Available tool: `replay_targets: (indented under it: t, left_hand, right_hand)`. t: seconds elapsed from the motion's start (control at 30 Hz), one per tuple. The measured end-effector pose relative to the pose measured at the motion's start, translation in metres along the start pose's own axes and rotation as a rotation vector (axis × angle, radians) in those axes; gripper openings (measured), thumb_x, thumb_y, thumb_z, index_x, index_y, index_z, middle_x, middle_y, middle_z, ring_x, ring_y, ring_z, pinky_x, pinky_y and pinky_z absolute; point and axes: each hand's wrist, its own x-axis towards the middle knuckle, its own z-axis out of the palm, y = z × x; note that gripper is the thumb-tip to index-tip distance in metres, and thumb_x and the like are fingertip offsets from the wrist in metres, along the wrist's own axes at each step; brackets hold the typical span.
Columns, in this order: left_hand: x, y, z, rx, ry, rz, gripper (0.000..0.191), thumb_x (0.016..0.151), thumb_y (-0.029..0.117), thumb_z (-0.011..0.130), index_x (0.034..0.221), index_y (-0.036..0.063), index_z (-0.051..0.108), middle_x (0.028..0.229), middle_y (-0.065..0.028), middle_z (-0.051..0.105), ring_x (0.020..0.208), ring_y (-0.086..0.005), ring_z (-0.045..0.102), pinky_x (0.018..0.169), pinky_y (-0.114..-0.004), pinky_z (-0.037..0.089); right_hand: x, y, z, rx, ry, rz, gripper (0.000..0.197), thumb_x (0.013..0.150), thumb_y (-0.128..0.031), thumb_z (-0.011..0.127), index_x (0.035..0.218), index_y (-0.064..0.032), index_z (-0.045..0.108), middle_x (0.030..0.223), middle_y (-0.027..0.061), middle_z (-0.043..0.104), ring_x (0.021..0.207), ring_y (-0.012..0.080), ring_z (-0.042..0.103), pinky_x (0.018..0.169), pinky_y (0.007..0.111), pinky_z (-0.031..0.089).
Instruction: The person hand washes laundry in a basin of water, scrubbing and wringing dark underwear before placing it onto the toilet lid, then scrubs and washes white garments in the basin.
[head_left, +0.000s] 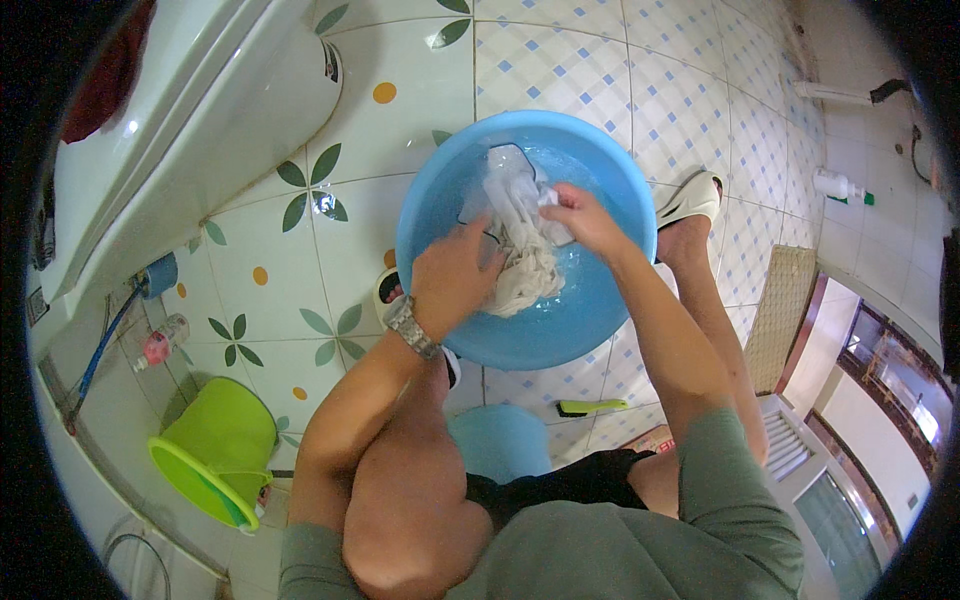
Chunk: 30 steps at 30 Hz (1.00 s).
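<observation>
A round blue plastic basin (435, 330) on the tiled floor holds some water. Inside it lies a bunched, wet white garment (525, 262) with thin dark edging on its upper part. My right hand (585, 214) pinches a fold of the fabric between thumb and fingers, at the garment's right side. At the left side, my left hand (461, 266) touches the cloth, its fingers partly hidden and slightly blurred. A metal-band wristwatch (411, 326) is on my left wrist.
A light blue bucket or stool (501, 442) and a green-handled scrub brush (592, 406) are near my legs. A lime green bucket (225, 420) lies tipped at left, near a pink-and-clear bottle (163, 343). A white bathtub-like fixture (262, 97) borders the upper left.
</observation>
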Motion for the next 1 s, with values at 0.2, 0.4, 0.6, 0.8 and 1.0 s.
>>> replay_targets:
  t: [0.2, 0.4, 0.6, 0.8, 1.0]
  left_hand:
    - [0.022, -0.027, 0.063, -0.128, 0.306, 0.311, 0.05, 0.084, 0.025, 0.062, 0.131, 0.01, 0.055, 0.136, -0.0261, 0.049, 0.126, -0.0411, 0.047, 0.102, -0.051, 0.042]
    - [-0.008, -0.003, 0.069, 0.061, -0.109, 0.313, 0.034, 0.083, 0.023, 0.067, 0.117, 0.0193, 0.068, 0.15, -0.0206, 0.035, 0.14, -0.0413, 0.029, 0.112, -0.058, 0.027]
    - [-0.016, -0.003, 0.076, 0.058, -0.03, 0.494, 0.031, 0.085, 0.024, 0.066, 0.116, 0.0205, 0.069, 0.15, -0.0215, 0.034, 0.141, -0.0396, 0.027, 0.113, -0.062, 0.021]
    - [-0.009, -0.02, 0.084, -0.072, -0.051, 0.408, 0.037, 0.086, 0.023, 0.065, 0.123, 0.0191, 0.064, 0.149, -0.0239, 0.033, 0.138, -0.043, 0.032, 0.111, -0.058, 0.027]
    - [-0.008, -0.014, 0.075, -0.142, -0.045, 0.398, 0.038, 0.088, 0.019, 0.06, 0.125, 0.0142, 0.06, 0.145, -0.024, 0.038, 0.135, -0.0407, 0.035, 0.108, -0.055, 0.033]
  right_hand:
    - [-0.051, 0.016, 0.007, -0.463, 0.148, -0.039, 0.033, 0.087, -0.025, 0.064, 0.112, -0.0037, 0.066, 0.106, 0.0133, 0.068, 0.098, 0.0256, 0.063, 0.087, 0.038, 0.049]
    - [-0.001, 0.027, -0.007, -0.464, 0.502, 0.013, 0.048, 0.089, -0.042, 0.056, 0.117, -0.0034, 0.065, 0.12, 0.0205, 0.063, 0.111, 0.0393, 0.058, 0.095, 0.046, 0.046]
    - [0.05, -0.01, 0.024, -0.754, 0.132, 0.272, 0.06, 0.089, -0.055, 0.049, 0.117, -0.0043, 0.065, 0.12, 0.0195, 0.064, 0.113, 0.0369, 0.058, 0.094, 0.045, 0.046]
    - [0.006, 0.0, 0.022, -0.13, 0.092, -0.033, 0.039, 0.085, -0.038, 0.062, 0.099, -0.0025, 0.062, 0.088, 0.0094, 0.064, 0.081, 0.0213, 0.058, 0.075, 0.035, 0.047]
    - [-0.031, 0.036, 0.028, -0.206, 0.546, -0.093, 0.024, 0.084, -0.018, 0.063, 0.101, -0.0023, 0.063, 0.08, 0.0072, 0.064, 0.073, 0.0194, 0.058, 0.07, 0.032, 0.048]
